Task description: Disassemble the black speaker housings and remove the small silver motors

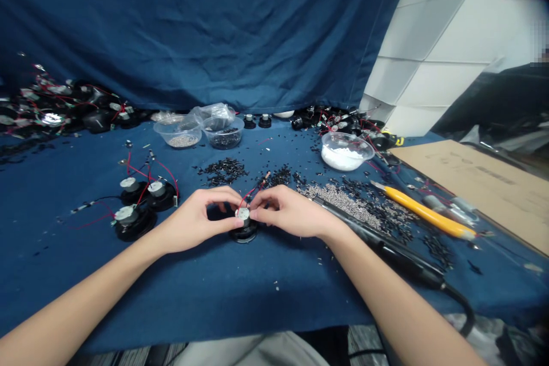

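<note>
A small round motor (242, 215) with a pale top sits upright on a black round base (244, 235) at the table's middle. Red and dark wires (257, 185) rise from it between my hands. My left hand (206, 218) is closed on the motor's left side, its thumb at the pale rim and its fingertips partly hidden behind. From the right, my right hand (288, 210) is closed with thumb and fingers pinched at the motor's edge, close to the wires. Whether it also pinches a wire cannot be made out.
Several similar motors (156, 189) stand at left. Clear bowls (223, 132) hold small parts; another bowl (346, 155) holds white material. Loose metal pieces (343, 201), a black corded tool (386, 246), a yellow-handled tool (429, 213) and cardboard (484, 183) lie at right.
</note>
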`<action>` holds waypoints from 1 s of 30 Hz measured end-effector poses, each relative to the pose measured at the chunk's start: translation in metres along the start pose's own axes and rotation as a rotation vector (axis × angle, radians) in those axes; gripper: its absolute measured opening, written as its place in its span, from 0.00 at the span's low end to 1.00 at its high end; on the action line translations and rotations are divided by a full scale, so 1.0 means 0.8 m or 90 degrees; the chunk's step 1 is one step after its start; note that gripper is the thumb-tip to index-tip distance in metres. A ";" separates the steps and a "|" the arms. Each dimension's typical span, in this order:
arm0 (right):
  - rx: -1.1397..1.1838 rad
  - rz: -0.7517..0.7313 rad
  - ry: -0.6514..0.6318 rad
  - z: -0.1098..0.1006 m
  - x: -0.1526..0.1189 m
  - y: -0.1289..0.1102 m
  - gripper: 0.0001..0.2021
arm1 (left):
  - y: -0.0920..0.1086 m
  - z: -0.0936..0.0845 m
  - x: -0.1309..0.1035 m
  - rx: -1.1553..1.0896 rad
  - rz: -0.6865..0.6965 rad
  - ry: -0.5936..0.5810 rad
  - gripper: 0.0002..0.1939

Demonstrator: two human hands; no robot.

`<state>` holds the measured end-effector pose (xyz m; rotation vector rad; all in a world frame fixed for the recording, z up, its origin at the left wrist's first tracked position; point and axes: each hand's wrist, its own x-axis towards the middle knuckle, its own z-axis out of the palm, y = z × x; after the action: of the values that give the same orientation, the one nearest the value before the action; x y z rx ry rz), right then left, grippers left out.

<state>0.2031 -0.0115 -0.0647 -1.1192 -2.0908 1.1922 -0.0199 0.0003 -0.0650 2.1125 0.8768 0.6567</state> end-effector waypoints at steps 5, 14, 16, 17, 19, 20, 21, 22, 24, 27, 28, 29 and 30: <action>0.112 0.028 -0.035 0.005 0.004 0.005 0.13 | -0.003 -0.001 0.002 -0.063 0.004 -0.024 0.10; 0.295 0.116 -0.029 0.019 0.011 0.016 0.21 | -0.006 0.001 -0.003 -0.052 0.045 -0.016 0.08; 0.315 0.127 -0.029 0.020 0.011 0.015 0.22 | -0.007 0.001 -0.003 -0.048 0.044 -0.021 0.08; 0.327 0.131 -0.033 0.020 0.012 0.015 0.22 | -0.008 0.001 -0.003 -0.047 0.044 -0.025 0.08; 0.344 0.140 -0.038 0.020 0.012 0.014 0.22 | -0.009 0.000 -0.002 -0.047 0.046 -0.031 0.08; 0.350 0.146 -0.038 0.020 0.012 0.013 0.22 | -0.009 0.000 -0.002 -0.047 0.048 -0.036 0.08; 0.353 0.151 -0.037 0.020 0.012 0.013 0.21 | -0.010 0.000 -0.002 -0.047 0.050 -0.039 0.08; 0.355 0.157 -0.037 0.019 0.012 0.013 0.21 | -0.010 0.000 -0.002 -0.046 0.052 -0.042 0.08; 0.352 0.163 -0.040 0.019 0.013 0.013 0.21 | -0.011 0.001 -0.003 -0.039 0.057 -0.047 0.08; 0.338 0.157 -0.048 0.020 0.013 0.016 0.22 | -0.011 0.005 -0.006 -0.014 0.049 -0.032 0.10; 0.331 0.145 -0.045 0.020 0.013 0.018 0.22 | -0.011 0.007 -0.007 -0.009 0.039 -0.023 0.11; 0.323 0.132 -0.040 0.021 0.013 0.020 0.22 | -0.011 0.008 -0.008 -0.005 0.028 -0.011 0.12; 0.317 0.115 -0.032 0.021 0.013 0.022 0.22 | -0.010 0.009 -0.009 -0.005 0.017 0.000 0.12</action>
<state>0.1921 -0.0055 -0.0879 -1.0556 -1.6126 1.7212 -0.0223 -0.0040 -0.0770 2.1207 0.8467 0.6715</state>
